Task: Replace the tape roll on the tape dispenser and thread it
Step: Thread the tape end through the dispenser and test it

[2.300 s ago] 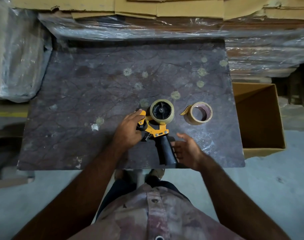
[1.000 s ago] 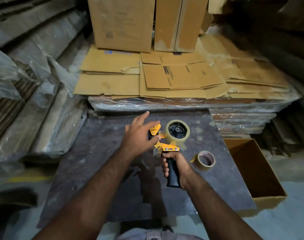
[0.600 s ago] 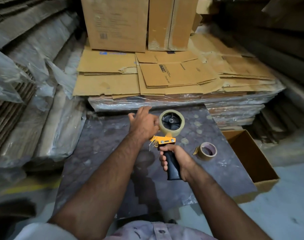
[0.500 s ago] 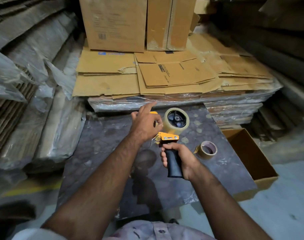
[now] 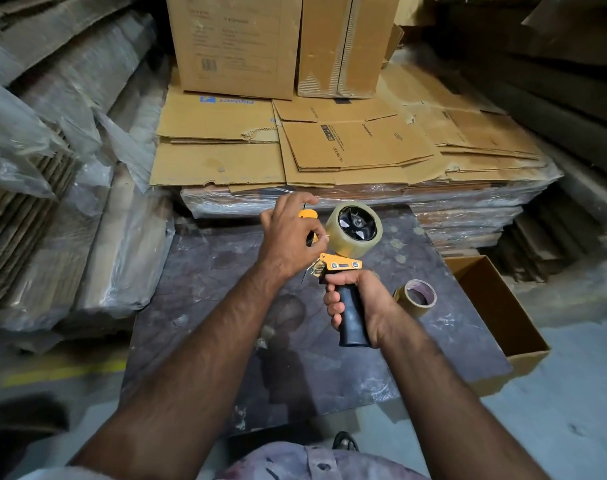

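Head view, one tape dispenser (image 5: 342, 265) gripped by right hand (image 5: 359, 301), left hand (image 5: 288, 237) pinching its front, two tape rolls (image 5: 355, 230), (image 5: 416, 297).

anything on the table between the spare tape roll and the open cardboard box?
No. In the head view, only bare dark table runs from the spare tape roll to the table's right edge; the open cardboard box sits just past it.

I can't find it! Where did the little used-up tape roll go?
The nearly empty tape roll lies flat on the dark table, just right of the right hand gripping the dispenser, near the open cardboard box.
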`<state>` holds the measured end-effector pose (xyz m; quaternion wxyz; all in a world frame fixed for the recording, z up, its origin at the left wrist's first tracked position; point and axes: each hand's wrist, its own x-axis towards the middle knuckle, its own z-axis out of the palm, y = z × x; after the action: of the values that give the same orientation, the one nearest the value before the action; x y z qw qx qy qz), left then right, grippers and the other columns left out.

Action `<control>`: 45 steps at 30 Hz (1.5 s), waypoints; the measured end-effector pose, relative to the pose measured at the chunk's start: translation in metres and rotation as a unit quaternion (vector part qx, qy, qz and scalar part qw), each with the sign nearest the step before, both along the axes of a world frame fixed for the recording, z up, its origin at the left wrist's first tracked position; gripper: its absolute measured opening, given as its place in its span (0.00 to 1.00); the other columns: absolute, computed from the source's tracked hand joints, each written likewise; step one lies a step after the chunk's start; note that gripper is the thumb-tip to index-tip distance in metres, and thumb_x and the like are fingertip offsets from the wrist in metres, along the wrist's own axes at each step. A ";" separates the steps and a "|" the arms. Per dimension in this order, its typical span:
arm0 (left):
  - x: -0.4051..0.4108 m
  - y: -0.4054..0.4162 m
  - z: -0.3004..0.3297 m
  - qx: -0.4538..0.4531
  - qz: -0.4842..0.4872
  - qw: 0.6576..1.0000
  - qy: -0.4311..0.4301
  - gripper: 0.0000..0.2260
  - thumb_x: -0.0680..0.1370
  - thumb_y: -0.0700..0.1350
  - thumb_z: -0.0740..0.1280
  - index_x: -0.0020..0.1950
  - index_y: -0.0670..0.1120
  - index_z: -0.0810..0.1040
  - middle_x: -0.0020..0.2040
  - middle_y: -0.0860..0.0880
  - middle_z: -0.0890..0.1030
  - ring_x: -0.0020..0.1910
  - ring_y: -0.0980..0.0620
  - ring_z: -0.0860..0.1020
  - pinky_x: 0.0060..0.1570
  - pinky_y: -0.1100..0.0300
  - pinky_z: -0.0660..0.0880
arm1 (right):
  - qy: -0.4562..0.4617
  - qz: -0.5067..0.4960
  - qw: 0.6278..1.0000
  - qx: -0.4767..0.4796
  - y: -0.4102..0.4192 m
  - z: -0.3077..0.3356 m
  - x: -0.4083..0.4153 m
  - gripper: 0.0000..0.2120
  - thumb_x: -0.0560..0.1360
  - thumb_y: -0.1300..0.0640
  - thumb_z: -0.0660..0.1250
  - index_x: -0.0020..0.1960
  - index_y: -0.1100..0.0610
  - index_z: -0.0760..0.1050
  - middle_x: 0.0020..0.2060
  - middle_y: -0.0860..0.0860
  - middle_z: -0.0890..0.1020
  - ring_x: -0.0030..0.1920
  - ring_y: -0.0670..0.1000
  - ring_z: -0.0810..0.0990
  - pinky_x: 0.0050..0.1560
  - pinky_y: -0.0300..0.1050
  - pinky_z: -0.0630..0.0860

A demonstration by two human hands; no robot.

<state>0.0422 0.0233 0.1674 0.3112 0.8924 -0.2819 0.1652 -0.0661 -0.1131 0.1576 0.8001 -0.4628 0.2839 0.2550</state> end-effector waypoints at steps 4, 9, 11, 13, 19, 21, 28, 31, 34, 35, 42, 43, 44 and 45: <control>-0.002 0.011 -0.008 0.007 -0.001 0.999 -0.035 0.03 0.71 0.51 0.75 0.39 0.54 0.84 0.63 0.52 0.75 0.66 0.49 0.67 0.55 0.52 0.56 | 0.012 0.012 1.000 -0.010 0.003 0.000 0.007 0.07 0.70 0.57 0.66 0.34 0.55 0.72 0.28 0.48 0.71 0.24 0.47 0.67 0.26 0.38 0.66; -0.003 0.024 -0.022 0.005 -0.020 0.999 -0.045 0.04 0.71 0.49 0.74 0.40 0.50 0.84 0.54 0.50 0.77 0.58 0.48 0.70 0.52 0.53 0.58 | 0.015 -0.027 0.999 0.014 -0.008 -0.003 0.016 0.07 0.71 0.57 0.65 0.35 0.55 0.71 0.28 0.48 0.71 0.23 0.47 0.67 0.26 0.38 0.65; -0.005 0.026 -0.029 -0.017 -0.032 0.999 0.011 0.04 0.72 0.47 0.75 0.41 0.47 0.85 0.48 0.50 0.81 0.52 0.48 0.75 0.50 0.50 0.68 | 0.010 -0.029 0.999 0.020 -0.015 0.000 0.018 0.07 0.72 0.57 0.65 0.35 0.55 0.71 0.28 0.48 0.70 0.23 0.47 0.67 0.26 0.38 0.65; -0.004 0.030 -0.033 -0.071 -0.026 0.994 0.080 0.03 0.73 0.45 0.76 0.42 0.47 0.86 0.44 0.51 0.83 0.46 0.51 0.78 0.48 0.52 0.75 | 0.008 -0.022 1.000 0.020 -0.019 0.003 0.017 0.08 0.72 0.57 0.65 0.35 0.55 0.72 0.28 0.48 0.70 0.24 0.47 0.67 0.26 0.38 0.66; -0.005 0.035 -0.031 -0.100 -0.001 0.987 0.128 0.02 0.75 0.43 0.75 0.46 0.49 0.87 0.42 0.52 0.86 0.41 0.56 0.82 0.43 0.65 0.76 | 0.017 -0.003 1.000 0.011 -0.025 0.001 0.012 0.09 0.72 0.57 0.66 0.34 0.56 0.74 0.28 0.48 0.72 0.25 0.47 0.69 0.26 0.38 0.67; -0.010 0.032 -0.032 -0.089 0.002 0.989 0.117 0.03 0.75 0.43 0.75 0.47 0.48 0.87 0.42 0.52 0.87 0.39 0.56 0.82 0.41 0.65 0.77 | 0.020 -0.004 1.000 0.000 -0.029 -0.001 0.013 0.08 0.72 0.57 0.66 0.34 0.56 0.74 0.28 0.48 0.72 0.25 0.47 0.69 0.26 0.38 0.67; -0.013 0.031 -0.030 -0.089 -0.003 0.991 0.098 0.04 0.75 0.43 0.75 0.49 0.48 0.87 0.44 0.52 0.87 0.41 0.56 0.83 0.45 0.63 0.79 | 0.024 -0.011 0.999 -0.029 -0.045 0.000 0.012 0.08 0.71 0.57 0.66 0.34 0.56 0.74 0.28 0.49 0.72 0.24 0.47 0.68 0.25 0.38 0.67; -0.013 0.030 -0.024 -0.074 -0.016 0.993 0.090 0.04 0.76 0.44 0.74 0.50 0.48 0.87 0.45 0.52 0.87 0.43 0.55 0.83 0.46 0.60 0.80 | 0.026 -0.012 0.999 -0.025 -0.046 0.001 0.013 0.07 0.70 0.57 0.67 0.34 0.56 0.74 0.28 0.49 0.72 0.25 0.47 0.69 0.25 0.38 0.68; -0.007 0.035 -0.021 -0.099 -0.015 0.991 0.093 0.04 0.76 0.41 0.74 0.49 0.48 0.87 0.44 0.52 0.87 0.43 0.55 0.83 0.47 0.57 0.81 | 0.021 0.002 0.999 -0.027 -0.048 0.003 0.012 0.07 0.71 0.57 0.67 0.34 0.56 0.74 0.28 0.49 0.73 0.25 0.47 0.69 0.25 0.39 0.68; -0.003 0.036 -0.018 -0.101 -0.012 0.990 0.095 0.04 0.76 0.41 0.74 0.49 0.48 0.87 0.44 0.52 0.86 0.43 0.55 0.83 0.48 0.56 0.82 | 0.019 0.005 0.999 -0.027 -0.048 0.003 0.012 0.08 0.71 0.57 0.67 0.34 0.56 0.74 0.28 0.49 0.73 0.25 0.47 0.69 0.25 0.39 0.68; 0.001 0.027 -0.001 -0.079 -0.051 0.995 0.042 0.03 0.76 0.41 0.73 0.47 0.47 0.86 0.41 0.51 0.85 0.41 0.52 0.81 0.44 0.52 0.81 | 0.005 -0.007 1.000 -0.024 -0.056 0.014 0.015 0.07 0.70 0.56 0.67 0.34 0.56 0.74 0.28 0.49 0.72 0.25 0.47 0.69 0.25 0.39 0.68; -0.002 0.026 -0.003 -0.077 -0.056 0.995 0.036 0.03 0.76 0.41 0.73 0.47 0.47 0.85 0.41 0.51 0.85 0.41 0.52 0.81 0.44 0.52 0.80 | 0.003 -0.009 1.000 -0.025 -0.057 0.015 0.016 0.07 0.70 0.57 0.67 0.34 0.56 0.74 0.28 0.49 0.72 0.25 0.47 0.69 0.25 0.39 0.68; -0.006 0.025 -0.005 -0.080 -0.055 0.995 0.032 0.03 0.76 0.41 0.73 0.47 0.47 0.85 0.42 0.51 0.85 0.41 0.52 0.81 0.44 0.52 0.81 | 0.003 -0.012 1.000 -0.026 -0.058 0.015 0.016 0.07 0.70 0.57 0.67 0.34 0.56 0.74 0.28 0.49 0.72 0.25 0.47 0.69 0.25 0.38 0.68; -0.009 0.025 -0.008 -0.089 -0.052 0.994 0.028 0.03 0.76 0.41 0.73 0.47 0.47 0.86 0.42 0.51 0.85 0.41 0.52 0.81 0.44 0.51 0.81 | 0.003 -0.017 1.000 -0.026 -0.060 0.015 0.016 0.07 0.70 0.57 0.67 0.34 0.56 0.74 0.28 0.49 0.72 0.25 0.47 0.69 0.25 0.38 0.68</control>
<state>0.0330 0.0488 0.1595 0.4056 0.8494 -0.3036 0.1478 -0.0501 -0.1730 0.1723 0.7916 -0.4775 0.3004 0.2350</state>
